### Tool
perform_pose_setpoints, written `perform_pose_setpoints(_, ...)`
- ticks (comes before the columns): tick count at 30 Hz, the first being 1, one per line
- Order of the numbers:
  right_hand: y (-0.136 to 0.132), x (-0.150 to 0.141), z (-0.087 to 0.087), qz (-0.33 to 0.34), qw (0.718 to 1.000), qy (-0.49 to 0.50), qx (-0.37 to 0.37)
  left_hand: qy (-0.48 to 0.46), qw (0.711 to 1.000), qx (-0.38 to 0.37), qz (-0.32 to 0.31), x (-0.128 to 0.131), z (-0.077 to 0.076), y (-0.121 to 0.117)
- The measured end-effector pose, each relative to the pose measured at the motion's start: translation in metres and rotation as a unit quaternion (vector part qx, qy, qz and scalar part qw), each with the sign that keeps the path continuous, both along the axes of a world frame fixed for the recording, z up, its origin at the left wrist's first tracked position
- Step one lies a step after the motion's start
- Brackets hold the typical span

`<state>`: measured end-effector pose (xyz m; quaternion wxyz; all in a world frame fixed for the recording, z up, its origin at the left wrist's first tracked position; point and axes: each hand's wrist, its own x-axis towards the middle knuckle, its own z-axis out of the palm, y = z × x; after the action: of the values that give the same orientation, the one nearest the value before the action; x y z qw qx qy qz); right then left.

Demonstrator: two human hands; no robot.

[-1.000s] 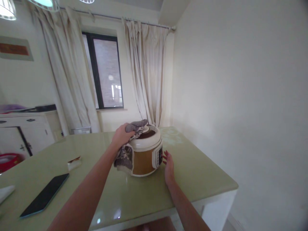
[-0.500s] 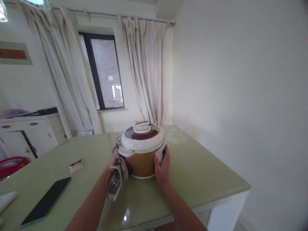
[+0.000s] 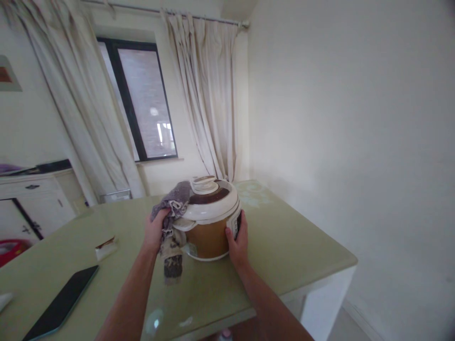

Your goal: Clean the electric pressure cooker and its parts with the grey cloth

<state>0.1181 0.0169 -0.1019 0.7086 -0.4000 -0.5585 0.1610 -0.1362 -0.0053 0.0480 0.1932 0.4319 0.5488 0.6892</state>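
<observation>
A brown electric cooker [image 3: 208, 240] with a white rim and a part-clear lid stands upright on the green table. My left hand [image 3: 155, 230] grips a patterned grey-purple cloth [image 3: 177, 199] at the cooker's left side. The cloth's upper part lies against the lid's edge, and its lower end hangs down beside the body. My right hand [image 3: 239, 241] is wrapped against the cooker's right side, its thumb near the control panel and its fingers partly behind the body.
On the green table [image 3: 284, 246] lie a dark tablet [image 3: 62, 300] and a small white packet [image 3: 105, 248] to the left. A wall [image 3: 337, 142] runs along the table's right side. A red basin [image 3: 12, 251] and a white cabinet [image 3: 39, 203] stand beyond the left edge.
My left hand has brought the cloth up from the cooker's side to the lid's left edge. My right hand stays on the cooker. The view has shifted slightly to the right.
</observation>
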Motion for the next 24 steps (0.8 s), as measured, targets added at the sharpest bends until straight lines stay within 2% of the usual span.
perform_pose_setpoints(3, 0.001, 0.000, 0.001, 0.006, 1.000, 0.020, -0.002, 0.079, 0.996, -0.001, -0.050, 0.006, 0.010, -0.018)
perform_pose_setpoints(5, 0.001, 0.002, 0.002, 0.015, 0.999, 0.034, -0.004, 0.191, 0.978, 0.036, -0.072, 0.011, 0.013, -0.033)
perform_pose_setpoints(7, 0.002, 0.004, 0.002, 0.022, 0.999, 0.037, 0.000, 0.307, 0.944, 0.083, -0.087, 0.021, 0.015, -0.047)
perform_pose_setpoints(9, 0.003, 0.005, 0.002, 0.020, 0.999, 0.031, 0.007, 0.409, 0.898, 0.121, -0.112, 0.035, 0.016, -0.060)
perform_pose_setpoints(12, 0.003, 0.006, 0.001, 0.018, 0.999, 0.028, 0.017, 0.524, 0.829, 0.147, -0.128, 0.059, 0.017, -0.070)
perform_pose_setpoints(14, 0.003, 0.007, 0.001, 0.029, 0.999, 0.033, 0.014, 0.553, 0.814, 0.144, -0.106, 0.069, 0.018, -0.071)
perform_pose_setpoints(16, 0.003, 0.010, 0.001, 0.044, 0.998, 0.037, 0.002, 0.541, 0.826, 0.131, -0.093, 0.071, 0.019, -0.068)
perform_pose_setpoints(18, 0.002, 0.014, 0.001, 0.056, 0.998, 0.041, -0.012, 0.503, 0.851, 0.115, -0.096, 0.065, 0.019, -0.063)
perform_pose_setpoints(22, -0.001, 0.017, 0.003, 0.073, 0.996, 0.051, -0.019, 0.379, 0.919, 0.077, -0.073, 0.037, 0.015, -0.050)
perform_pose_setpoints(24, -0.001, 0.016, 0.003, 0.074, 0.996, 0.053, -0.019, 0.328, 0.942, 0.057, -0.047, 0.025, 0.013, -0.046)
